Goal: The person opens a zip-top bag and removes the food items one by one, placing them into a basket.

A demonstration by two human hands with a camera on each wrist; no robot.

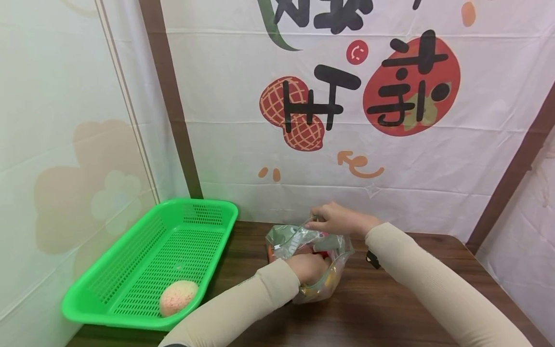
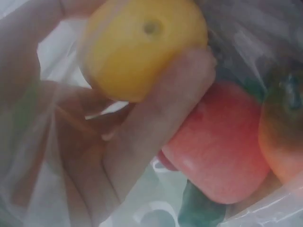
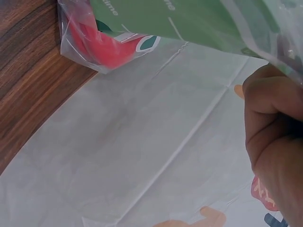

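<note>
A clear plastic bag [image 1: 321, 294] with green printed panels stands on the table, several fruits inside it. My left hand [image 1: 309, 268] reaches into its mouth. In the left wrist view the fingers [image 2: 156, 113] curl round a yellow-orange fruit [image 2: 147, 52] that looks like an orange. Beside it lie a red fruit [image 2: 222, 146] and an orange fruit with a darker green top [image 2: 286, 123]. At the bag's far rim, my right hand [image 1: 340, 219] pinches the plastic; the right wrist view shows its curled fingers [image 3: 270, 94] at the bag's edge.
A green slotted basket [image 1: 151, 250] stands to the left, with a pale pink speckled, peach-like fruit [image 1: 178, 297] in its near right corner. The dark wooden table [image 1: 390, 299] meets a printed white cloth wall [image 1: 225, 144] at the back.
</note>
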